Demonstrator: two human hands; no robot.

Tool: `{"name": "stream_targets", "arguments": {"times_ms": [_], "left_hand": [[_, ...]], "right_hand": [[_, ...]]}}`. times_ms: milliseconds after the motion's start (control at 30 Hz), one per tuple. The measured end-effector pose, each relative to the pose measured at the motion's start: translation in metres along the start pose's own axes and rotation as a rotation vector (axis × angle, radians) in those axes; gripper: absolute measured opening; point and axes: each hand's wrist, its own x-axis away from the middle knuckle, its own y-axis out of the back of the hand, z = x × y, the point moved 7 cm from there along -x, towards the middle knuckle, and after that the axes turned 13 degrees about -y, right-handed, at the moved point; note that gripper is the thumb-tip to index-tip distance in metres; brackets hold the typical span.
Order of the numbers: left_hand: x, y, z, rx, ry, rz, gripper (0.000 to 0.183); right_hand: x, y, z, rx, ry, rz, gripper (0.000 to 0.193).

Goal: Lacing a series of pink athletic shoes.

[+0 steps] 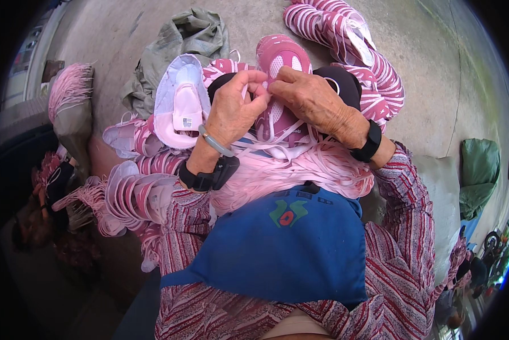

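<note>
A dark pink shoe upper [284, 52] with pale mesh patches rests toe-away over my lap, between my black-covered knees. Above its lacing area both hands work with their fingertips nearly meeting. The fingers of my left hand [232, 113] are pinched together, and a thin pale strip like a shoelace shows at them. My right hand [317, 102] is curled in a pinch against the upper; what its fingertips grip is hidden. A pale lace loop [274, 113] lies on the upper below the fingers. Nearer me, a heap of pink shoelaces [305, 175] covers my lap above the blue apron [288, 255].
Stacked pink-and-white shoe uppers [339, 28] lie at the far right. More uppers [147, 192] and a pale lining-side upper [181, 102] are at left. A grey-green sack [178, 45] slumps behind them. Pink laces [70, 88] hang at far left; a green sack [479, 175] stands right.
</note>
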Motion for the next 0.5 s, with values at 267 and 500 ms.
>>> {"name": "stream_targets", "arguments": {"times_ms": [267, 500], "left_hand": [[0.033, 0.011, -0.015, 0.488, -0.069, -0.38, 0.042], [0.051, 0.004, -0.003, 0.591, 0.066, -0.467, 0.027]], "right_hand": [[0.025, 0.03, 0.037, -0.945, -0.435, 0.249, 0.016], [0.016, -0.01, 0.017, -0.987, -0.463, 0.07, 0.021]]}}
